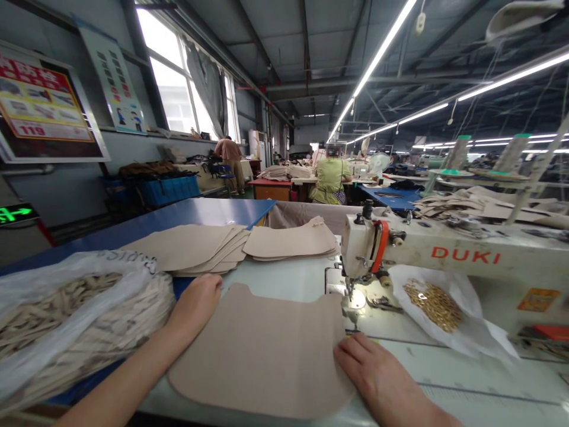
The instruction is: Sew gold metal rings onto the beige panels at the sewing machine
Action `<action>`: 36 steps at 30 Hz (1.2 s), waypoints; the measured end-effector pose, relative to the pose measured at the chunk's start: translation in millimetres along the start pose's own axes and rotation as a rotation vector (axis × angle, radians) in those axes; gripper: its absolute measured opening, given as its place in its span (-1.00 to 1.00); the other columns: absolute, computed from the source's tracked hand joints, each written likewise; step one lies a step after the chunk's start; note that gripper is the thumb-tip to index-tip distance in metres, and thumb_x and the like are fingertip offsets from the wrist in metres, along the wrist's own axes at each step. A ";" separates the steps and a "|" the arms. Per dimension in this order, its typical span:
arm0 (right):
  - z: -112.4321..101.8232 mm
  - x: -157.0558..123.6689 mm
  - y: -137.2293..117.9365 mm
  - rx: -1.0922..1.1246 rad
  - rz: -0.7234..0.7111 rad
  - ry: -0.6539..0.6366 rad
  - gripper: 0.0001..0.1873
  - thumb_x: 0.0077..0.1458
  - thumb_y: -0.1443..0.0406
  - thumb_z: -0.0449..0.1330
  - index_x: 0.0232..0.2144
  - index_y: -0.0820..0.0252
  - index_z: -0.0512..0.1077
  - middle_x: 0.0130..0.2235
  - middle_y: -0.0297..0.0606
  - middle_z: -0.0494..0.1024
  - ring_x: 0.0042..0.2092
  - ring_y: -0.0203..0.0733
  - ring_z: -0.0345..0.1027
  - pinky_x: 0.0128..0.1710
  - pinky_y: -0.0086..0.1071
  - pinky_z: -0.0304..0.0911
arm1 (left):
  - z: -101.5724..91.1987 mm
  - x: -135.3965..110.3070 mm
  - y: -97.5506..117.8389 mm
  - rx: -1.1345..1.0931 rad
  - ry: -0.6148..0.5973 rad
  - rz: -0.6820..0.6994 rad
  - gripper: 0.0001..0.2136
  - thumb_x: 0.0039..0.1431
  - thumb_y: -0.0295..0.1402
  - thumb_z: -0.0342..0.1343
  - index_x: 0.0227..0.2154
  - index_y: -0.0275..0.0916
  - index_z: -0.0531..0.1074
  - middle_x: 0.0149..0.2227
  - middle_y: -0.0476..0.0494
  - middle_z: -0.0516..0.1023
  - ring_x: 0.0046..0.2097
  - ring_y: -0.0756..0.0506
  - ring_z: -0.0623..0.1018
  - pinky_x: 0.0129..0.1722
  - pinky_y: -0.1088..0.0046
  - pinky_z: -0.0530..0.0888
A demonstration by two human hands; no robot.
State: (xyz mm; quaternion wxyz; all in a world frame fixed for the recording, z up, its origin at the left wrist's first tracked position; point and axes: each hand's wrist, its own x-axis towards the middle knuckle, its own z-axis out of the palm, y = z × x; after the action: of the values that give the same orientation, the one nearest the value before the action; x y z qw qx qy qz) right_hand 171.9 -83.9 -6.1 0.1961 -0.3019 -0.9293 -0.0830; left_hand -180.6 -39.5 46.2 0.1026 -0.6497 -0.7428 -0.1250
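Observation:
A flat beige fabric panel (267, 356) with rounded lower corners and a notched upper edge lies before me on the pale sewing table. My right hand (371, 365) has its fingers together at the panel's right edge, pinching it. Beside the panel's upper left corner, my left hand (198, 302) is closed; whatever its fingers may hold is hidden. Just right of the panel's top stands the sewing machine (422, 243), its needle and presser foot over a lit plate. Beyond my hands lie a left stack of beige panels (191, 246) and a smaller right stack (288, 240).
A white bag (133, 273) full of narrow beige strips bulges at the left. Under the machine arm, a white wrapper (471, 296) holds small brass-coloured pieces. A blue table (200, 210) extends behind the stacks. Farther back, a person in yellow-green (331, 178) sits among other workstations.

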 end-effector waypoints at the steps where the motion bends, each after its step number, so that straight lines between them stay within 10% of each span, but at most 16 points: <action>1: 0.0 1.8 -0.6 -0.001 0.006 -0.023 -0.74 -0.06 0.53 0.20 -0.26 0.25 0.44 -0.27 -0.22 0.50 -0.27 -0.13 0.33 -0.24 -0.36 0.29 | -1.6 0.3 1.0 -0.006 0.015 0.002 -0.72 0.01 -0.51 -0.16 -0.43 -0.24 0.49 -0.28 -0.25 0.60 -0.17 -0.21 0.55 -0.14 0.38 0.41; 6: -16.2 12.2 -0.6 0.204 0.117 -0.132 -0.71 -0.07 0.54 0.12 -0.28 0.22 0.48 -0.25 -0.20 0.51 -0.20 -0.13 0.35 -0.15 -0.36 0.27 | -11.7 -6.3 24.9 -0.182 0.131 0.025 -0.75 0.03 -0.43 -0.12 -0.36 -0.22 0.48 -0.27 -0.15 0.60 -0.25 -0.16 0.57 -0.16 0.39 0.46; 13: -20.4 41.5 0.8 0.920 0.528 0.123 -0.63 0.07 0.37 0.07 -0.04 0.23 0.37 -0.25 -0.20 0.51 -0.29 -0.21 0.39 -0.25 -0.33 0.30 | 0.3 -42.8 119.6 -0.603 0.331 0.446 -0.76 0.15 -0.43 -0.10 -0.16 -0.23 0.39 -0.33 -0.09 0.56 -0.31 -0.04 0.56 -0.27 0.47 0.51; 20: 7.5 59.7 19.8 1.543 0.708 0.292 -0.67 -0.16 0.09 0.32 -0.49 0.24 0.41 -0.53 -0.36 0.47 -0.46 -0.30 0.38 -0.42 -0.44 0.25 | 21.5 -48.7 164.5 -0.680 0.417 0.601 -0.69 0.23 -0.42 -0.10 0.04 -0.19 0.23 -0.30 -0.08 0.56 -0.27 -0.03 0.58 -0.21 0.47 0.53; 26: 6.4 54.2 35.5 1.556 0.726 0.384 -0.64 -0.28 0.08 0.39 -0.55 0.23 0.44 -0.54 -0.37 0.49 -0.47 -0.30 0.37 -0.41 -0.42 0.26 | 20.6 -39.9 160.8 -0.895 0.186 0.408 -0.63 0.09 -0.33 0.06 0.00 -0.14 0.30 -0.16 -0.12 0.57 -0.22 -0.10 0.60 -0.19 0.37 0.55; 33: 15.2 52.2 43.1 1.577 0.746 0.337 -0.64 -0.32 0.09 0.41 -0.53 0.22 0.46 -0.52 -0.37 0.49 -0.47 -0.30 0.37 -0.42 -0.43 0.25 | 0.3 -16.1 149.1 -1.162 -0.404 0.083 -0.76 0.00 -0.31 0.04 -0.28 -0.23 0.51 -0.36 -0.11 0.61 -0.24 -0.14 0.58 -0.20 0.37 0.51; 36: 18.5 52.0 44.0 1.596 0.728 0.319 -0.65 -0.31 0.10 0.41 -0.54 0.22 0.45 -0.53 -0.37 0.49 -0.49 -0.33 0.34 -0.45 -0.46 0.23 | -7.8 7.4 141.5 -1.242 -0.432 -0.030 -0.77 -0.03 -0.29 0.11 -0.31 -0.25 0.52 -0.28 -0.14 0.60 -0.21 -0.13 0.57 -0.19 0.37 0.49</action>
State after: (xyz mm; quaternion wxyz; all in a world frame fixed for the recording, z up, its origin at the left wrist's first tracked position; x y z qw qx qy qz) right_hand 153.7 -16.0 0.2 0.4893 -0.3367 -0.5185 0.6152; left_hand -41.5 -17.4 63.3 -0.4445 -0.5881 -0.5456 -0.3986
